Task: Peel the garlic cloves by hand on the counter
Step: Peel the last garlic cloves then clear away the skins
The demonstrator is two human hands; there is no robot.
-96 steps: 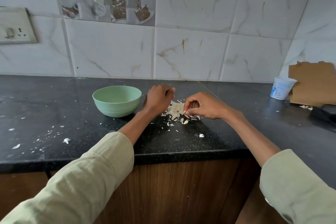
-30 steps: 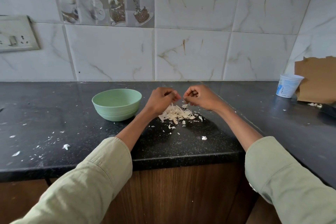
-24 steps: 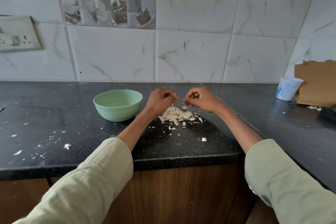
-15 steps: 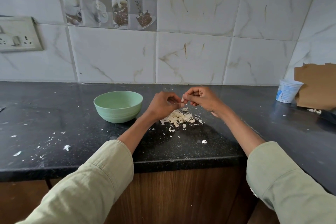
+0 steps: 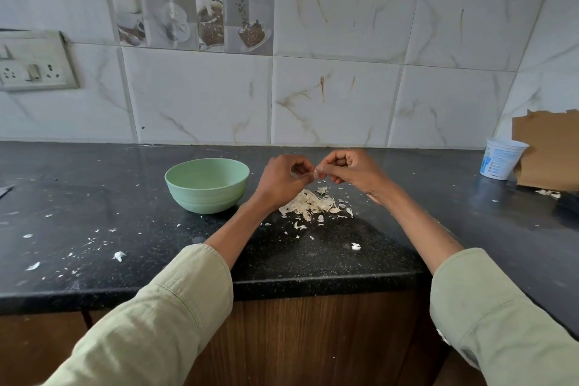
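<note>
White garlic clove (image 5: 315, 173) sits pinched between both hands, up above the black counter (image 5: 94, 197). The left hand (image 5: 283, 180) and right hand (image 5: 354, 171) both curl their fingers around it. A pile of peels (image 5: 313, 205) lies right under them. A green bowl (image 5: 206, 186) sits just left of the left hand.
</note>
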